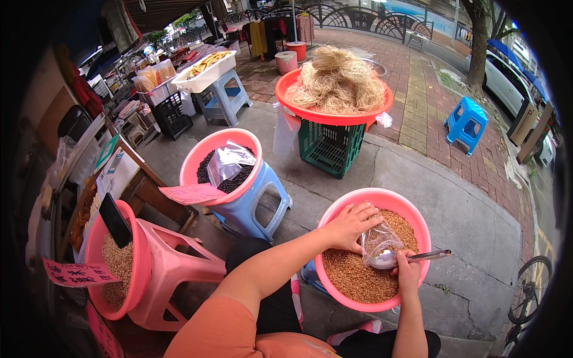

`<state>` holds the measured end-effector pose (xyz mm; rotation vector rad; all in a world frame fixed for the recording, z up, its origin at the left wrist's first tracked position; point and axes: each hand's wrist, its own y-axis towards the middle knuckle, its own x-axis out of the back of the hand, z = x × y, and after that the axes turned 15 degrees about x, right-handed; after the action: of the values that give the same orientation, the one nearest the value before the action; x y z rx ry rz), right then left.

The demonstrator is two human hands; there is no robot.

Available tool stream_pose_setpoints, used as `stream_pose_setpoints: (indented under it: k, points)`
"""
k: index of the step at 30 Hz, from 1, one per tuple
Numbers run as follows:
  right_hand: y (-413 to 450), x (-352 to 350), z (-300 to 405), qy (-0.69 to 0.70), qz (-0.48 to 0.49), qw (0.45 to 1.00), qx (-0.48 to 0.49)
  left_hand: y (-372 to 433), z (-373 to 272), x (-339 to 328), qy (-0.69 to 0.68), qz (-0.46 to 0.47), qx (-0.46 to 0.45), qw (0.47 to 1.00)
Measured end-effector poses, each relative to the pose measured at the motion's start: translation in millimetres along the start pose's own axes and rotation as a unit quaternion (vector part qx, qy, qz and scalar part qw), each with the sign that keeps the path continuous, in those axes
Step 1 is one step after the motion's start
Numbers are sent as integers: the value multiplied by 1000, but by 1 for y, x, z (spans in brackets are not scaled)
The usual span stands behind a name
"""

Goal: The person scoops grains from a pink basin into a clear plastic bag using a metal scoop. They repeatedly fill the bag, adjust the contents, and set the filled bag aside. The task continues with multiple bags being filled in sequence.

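Observation:
Before me, a pink plastic basin (pixel 424 223) is filled with golden-brown grains (pixel 356 284). My left hand (pixel 351 227) reaches over its far left side and holds a clear plastic bag (pixel 378 237) just above the grains. In my right hand (pixel 408 270) is a metal scoop spoon (pixel 430 255), gripped near its bowl, with the handle pointing out past the right rim. The spoon's bowl is at the near end of the bag. Whether it is inside the bag, and how much the bag contains, I cannot tell.
Left of me, a pink basin (pixel 91 232) of pale grains, with a phone (pixel 115 220) in it, adjoins a pink stool (pixel 179 264). A blue stool (pixel 273 197) supports a basin of black beans (pixel 233 183). Ahead, a red basin (pixel 286 96) of dried noodles (pixel 340 85) rests on a green crate (pixel 333 147).

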<state>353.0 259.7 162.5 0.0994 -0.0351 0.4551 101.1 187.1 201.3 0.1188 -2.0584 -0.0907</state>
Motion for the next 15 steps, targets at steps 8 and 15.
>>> stream_pose_setpoints:
  k: [8, 15]
  points:
    - [1, 1, -2, 3, 0, 1000, -2, 0, 2, -2, 6, -14, -7, 1000]
    - [2, 1, -3, -3, 5, 1000, 4, 1, 2, 0, -5, 21, 6, 1000]
